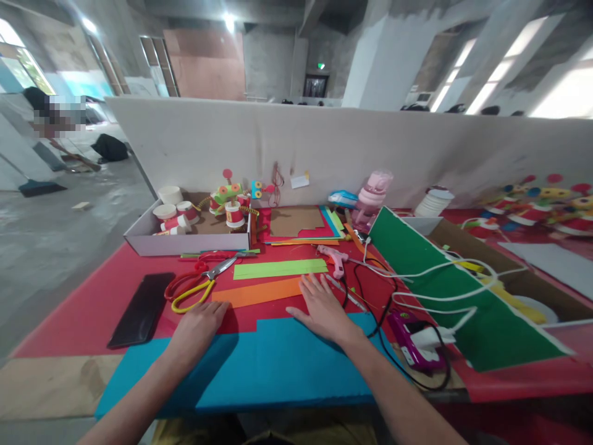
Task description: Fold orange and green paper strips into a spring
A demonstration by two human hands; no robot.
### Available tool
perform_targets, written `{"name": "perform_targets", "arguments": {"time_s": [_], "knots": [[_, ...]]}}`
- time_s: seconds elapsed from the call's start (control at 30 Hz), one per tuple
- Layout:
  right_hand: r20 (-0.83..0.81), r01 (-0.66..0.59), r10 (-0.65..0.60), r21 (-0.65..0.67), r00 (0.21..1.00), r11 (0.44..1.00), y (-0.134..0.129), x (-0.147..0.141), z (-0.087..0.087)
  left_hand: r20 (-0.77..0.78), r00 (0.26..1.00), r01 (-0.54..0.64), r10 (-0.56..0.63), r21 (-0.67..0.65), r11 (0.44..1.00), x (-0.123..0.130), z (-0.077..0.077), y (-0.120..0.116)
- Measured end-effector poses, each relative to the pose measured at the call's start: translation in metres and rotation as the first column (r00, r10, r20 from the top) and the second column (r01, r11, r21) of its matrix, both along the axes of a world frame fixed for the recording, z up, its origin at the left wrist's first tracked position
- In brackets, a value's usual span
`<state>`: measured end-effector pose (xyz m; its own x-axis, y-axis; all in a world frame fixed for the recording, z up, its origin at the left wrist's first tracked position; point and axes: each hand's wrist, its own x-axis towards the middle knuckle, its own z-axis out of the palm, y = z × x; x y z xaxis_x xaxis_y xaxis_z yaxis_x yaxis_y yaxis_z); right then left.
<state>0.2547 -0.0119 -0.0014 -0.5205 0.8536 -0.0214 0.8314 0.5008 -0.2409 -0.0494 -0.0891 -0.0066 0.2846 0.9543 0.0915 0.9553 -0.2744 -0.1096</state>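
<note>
My left hand (198, 324) rests palm down at the left end of an orange paper strip (264, 293), its fingers lying on or beside the strip. My right hand (324, 309) lies flat with fingers apart, fingertips touching the strip's right end. Neither hand grips anything. Just beyond lies a creased light green paper strip (278, 269). Scissors with yellow handles (192, 298) lie close to my left hand, by a red-handled pair (183, 281). A pink glue gun (337, 258) lies beyond my right hand. Blue sheet (287, 364) spreads under my forearms.
A black phone (142, 309) lies at left. Behind it, a white box (185, 242) holds paper cups and cup figures. At right are a purple power strip (414, 343), loose cables, a green panel (445, 296) and a pink bottle (370, 198). A white partition (324, 142) stands behind.
</note>
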Motion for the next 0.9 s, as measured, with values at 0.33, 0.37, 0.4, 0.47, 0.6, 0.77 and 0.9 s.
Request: {"name": "perform_targets", "arguments": {"time_s": [0.33, 0.37, 0.4, 0.47, 0.6, 0.77, 0.9], "knots": [[-0.113, -0.331, 0.322, -0.065, 0.94, 0.942, -0.002, -0.081, -0.008, 0.051, 0.996, 0.071, -0.074, 0.044, 0.996, 0.008, -0.008, 0.017], [-0.102, -0.324, 0.317, -0.058, 0.943, 0.944, -0.003, -0.081, -0.01, 0.06, 0.995, 0.079, -0.082, 0.051, 0.996, 0.005, -0.012, 0.014], [-0.095, -0.322, 0.316, -0.054, 0.944, 0.945, -0.003, -0.081, -0.012, 0.069, 0.993, 0.088, -0.092, 0.06, 0.994, 0.003, -0.016, 0.01], [-0.085, -0.321, 0.316, -0.051, 0.945, 0.946, -0.002, -0.077, -0.013, 0.086, 0.992, 0.087, -0.094, 0.088, 0.992, -0.002, -0.022, -0.002], [-0.078, -0.301, 0.296, -0.057, 0.952, 0.952, 0.0, -0.067, -0.013, 0.097, 0.993, 0.048, -0.06, 0.117, 0.992, -0.01, -0.015, -0.012], [-0.092, -0.215, 0.211, -0.033, 0.973, 0.976, -0.003, -0.076, -0.01, 0.129, 0.991, 0.007, -0.025, 0.137, 0.991, -0.024, 0.025, 0.045], [-0.138, -0.177, 0.182, 0.047, 0.974, 0.983, -0.007, -0.094, -0.011, 0.059, 0.995, -0.087, 0.08, 0.144, 0.986, -0.026, 0.036, 0.102]]}}
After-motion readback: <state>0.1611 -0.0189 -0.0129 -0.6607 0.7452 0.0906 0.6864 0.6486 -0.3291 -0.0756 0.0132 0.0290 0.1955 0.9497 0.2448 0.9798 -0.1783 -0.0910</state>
